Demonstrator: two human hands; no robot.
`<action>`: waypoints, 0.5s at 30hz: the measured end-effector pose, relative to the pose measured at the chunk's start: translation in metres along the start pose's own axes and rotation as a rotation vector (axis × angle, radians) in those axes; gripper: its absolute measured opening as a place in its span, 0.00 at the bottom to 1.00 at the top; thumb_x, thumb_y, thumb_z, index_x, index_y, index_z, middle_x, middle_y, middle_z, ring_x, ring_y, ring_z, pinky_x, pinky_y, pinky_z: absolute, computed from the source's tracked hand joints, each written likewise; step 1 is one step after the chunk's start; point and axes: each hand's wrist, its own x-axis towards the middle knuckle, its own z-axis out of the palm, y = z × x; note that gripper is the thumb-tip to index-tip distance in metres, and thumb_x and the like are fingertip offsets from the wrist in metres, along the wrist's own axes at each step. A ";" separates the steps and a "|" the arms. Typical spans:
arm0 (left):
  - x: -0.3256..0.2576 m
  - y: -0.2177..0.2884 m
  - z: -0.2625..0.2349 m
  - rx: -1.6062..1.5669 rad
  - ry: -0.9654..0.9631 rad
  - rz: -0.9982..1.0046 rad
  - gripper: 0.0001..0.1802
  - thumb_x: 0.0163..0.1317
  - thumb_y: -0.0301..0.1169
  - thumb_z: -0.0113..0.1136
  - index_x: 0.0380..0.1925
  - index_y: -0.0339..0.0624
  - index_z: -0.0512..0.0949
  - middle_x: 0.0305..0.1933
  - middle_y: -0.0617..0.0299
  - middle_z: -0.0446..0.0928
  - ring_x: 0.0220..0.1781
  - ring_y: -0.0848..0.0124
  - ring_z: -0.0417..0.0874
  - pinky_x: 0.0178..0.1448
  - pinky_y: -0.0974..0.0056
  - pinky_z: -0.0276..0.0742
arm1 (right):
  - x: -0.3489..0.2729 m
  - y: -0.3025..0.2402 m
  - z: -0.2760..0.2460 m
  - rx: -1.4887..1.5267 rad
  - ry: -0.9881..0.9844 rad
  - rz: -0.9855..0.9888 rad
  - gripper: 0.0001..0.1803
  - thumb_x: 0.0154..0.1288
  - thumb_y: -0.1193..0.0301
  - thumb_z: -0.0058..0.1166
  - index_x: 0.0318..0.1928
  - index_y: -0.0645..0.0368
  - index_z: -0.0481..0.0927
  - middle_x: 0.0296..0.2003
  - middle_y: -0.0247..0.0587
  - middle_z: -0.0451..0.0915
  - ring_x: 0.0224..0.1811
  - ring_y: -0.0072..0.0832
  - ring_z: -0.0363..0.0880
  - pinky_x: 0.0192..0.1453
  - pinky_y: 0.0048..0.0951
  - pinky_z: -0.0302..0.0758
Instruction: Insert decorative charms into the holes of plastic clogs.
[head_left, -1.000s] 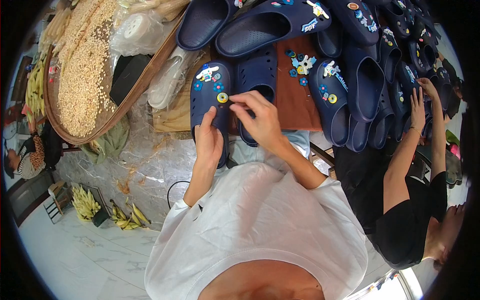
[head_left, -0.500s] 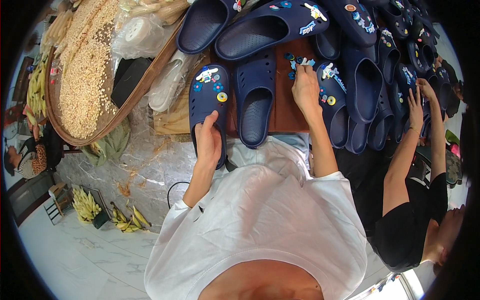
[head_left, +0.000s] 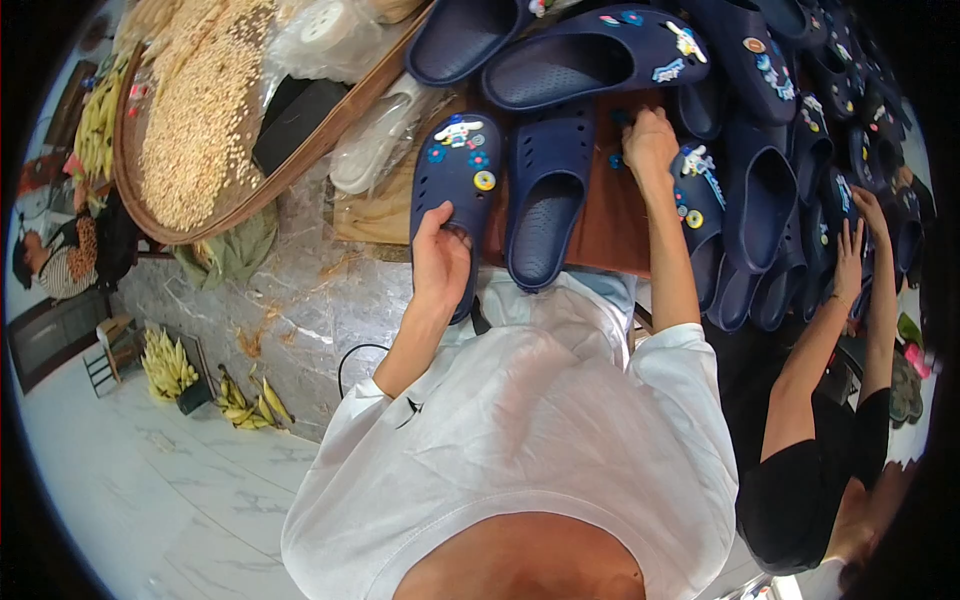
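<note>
Clog point(head_left: 452, 165), one, navy: in the left hand, toe pointing away from the person, at the left of the bench point(head_left: 615, 235). Charms on its toe: a white figure, blue flowers, a yellow ring.

Left hand point(head_left: 441, 262): closed around the clog near its opening, thumb laid on top; the other fingers partly hidden.

Right hand point(head_left: 650, 148): lowered over the bench, fingers curled downward, tips out of sight; cannot tell whether it has hold of anything.

Loose charms point(head_left: 616, 160): blue, on the bench just beside the right hand, partly covered by it.

Plain clog point(head_left: 548, 180), one, navy: just right of the held one, toe also away, without charms.

Charmed clog point(head_left: 690, 195), one, navy: right of the right wrist, bearing a white figure and a yellow ring.

Clog pile point(head_left: 762, 210): navy, heaped along the right and the far side.

Basket point(head_left: 128, 200): brown-rimmed, upper left, containing pale grains point(head_left: 195, 145) and a black box point(head_left: 300, 125).

White shoe point(head_left: 365, 150): in clear plastic, between basket and held clog.

Co-worker's hand point(head_left: 848, 262): at the pile, far right.
</note>
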 end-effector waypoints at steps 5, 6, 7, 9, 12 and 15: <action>-0.001 -0.004 0.003 0.030 0.023 0.005 0.22 0.65 0.29 0.59 0.57 0.32 0.71 0.55 0.55 0.77 0.56 0.66 0.79 0.63 0.62 0.73 | -0.008 -0.004 -0.009 0.037 0.030 -0.043 0.16 0.57 0.70 0.63 0.44 0.63 0.78 0.44 0.52 0.79 0.49 0.50 0.80 0.49 0.49 0.79; -0.001 -0.005 0.005 0.028 0.026 0.007 0.22 0.65 0.29 0.59 0.57 0.32 0.71 0.55 0.55 0.77 0.56 0.66 0.79 0.63 0.62 0.73 | -0.011 -0.004 -0.013 0.093 0.056 -0.042 0.15 0.57 0.71 0.64 0.43 0.63 0.78 0.43 0.50 0.80 0.49 0.49 0.80 0.49 0.49 0.78; -0.002 -0.005 0.008 0.075 0.037 0.012 0.22 0.64 0.28 0.60 0.57 0.31 0.72 0.55 0.55 0.78 0.56 0.67 0.79 0.63 0.62 0.73 | -0.015 -0.001 -0.015 0.157 0.118 -0.060 0.13 0.57 0.72 0.64 0.41 0.62 0.77 0.39 0.46 0.82 0.43 0.42 0.83 0.45 0.43 0.79; -0.001 -0.005 0.009 0.116 0.057 0.023 0.22 0.64 0.27 0.61 0.57 0.30 0.72 0.55 0.55 0.78 0.56 0.68 0.79 0.63 0.62 0.73 | -0.024 -0.008 -0.032 0.396 0.060 -0.024 0.13 0.57 0.72 0.65 0.40 0.61 0.77 0.37 0.45 0.82 0.39 0.38 0.83 0.43 0.39 0.79; -0.003 -0.005 0.006 0.159 0.056 0.026 0.22 0.63 0.26 0.63 0.56 0.29 0.73 0.54 0.55 0.78 0.56 0.69 0.79 0.63 0.62 0.73 | -0.058 -0.046 -0.077 0.678 0.054 -0.021 0.12 0.57 0.75 0.65 0.40 0.61 0.77 0.34 0.41 0.83 0.31 0.26 0.82 0.38 0.27 0.78; -0.005 -0.004 0.008 0.198 0.061 0.053 0.21 0.64 0.27 0.63 0.55 0.28 0.73 0.53 0.54 0.79 0.54 0.68 0.80 0.61 0.63 0.75 | -0.097 -0.089 -0.095 1.071 -0.067 -0.100 0.11 0.59 0.80 0.63 0.43 0.61 0.80 0.36 0.40 0.83 0.34 0.23 0.83 0.36 0.22 0.78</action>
